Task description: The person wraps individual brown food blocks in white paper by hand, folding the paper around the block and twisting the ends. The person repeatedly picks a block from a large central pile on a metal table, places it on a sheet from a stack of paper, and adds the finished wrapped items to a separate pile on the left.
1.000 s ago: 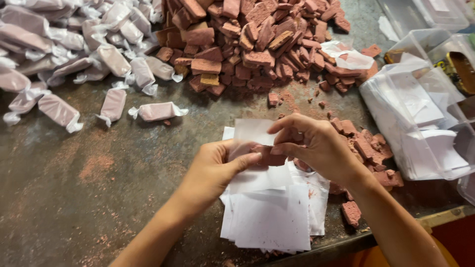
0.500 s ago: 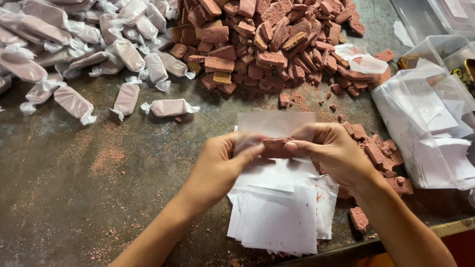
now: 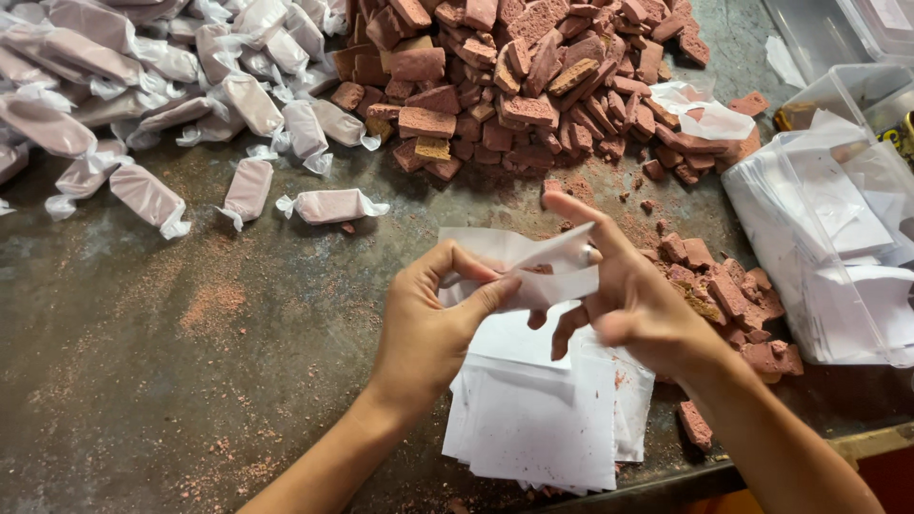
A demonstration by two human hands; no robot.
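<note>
Gripping one wrapper [image 3: 533,271], your left hand [image 3: 428,328] and right hand [image 3: 638,305] pinch it above the sheets [image 3: 533,419]; bare table [image 3: 190,362] left.

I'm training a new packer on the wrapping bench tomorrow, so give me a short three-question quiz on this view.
1. True or false: both hands, left hand and right hand, are on the same white wrapper.
2. Where does the stack of white paper sheets lie?
A. beside the wrapped pieces at the far left
B. on the table below the hands, at the near edge
C. inside the clear container
3. Fill in: the pile of unwrapped pink-brown blocks sits to the ____ of the wrapped pieces in the head view.

Key
1. True
2. B
3. right
</note>
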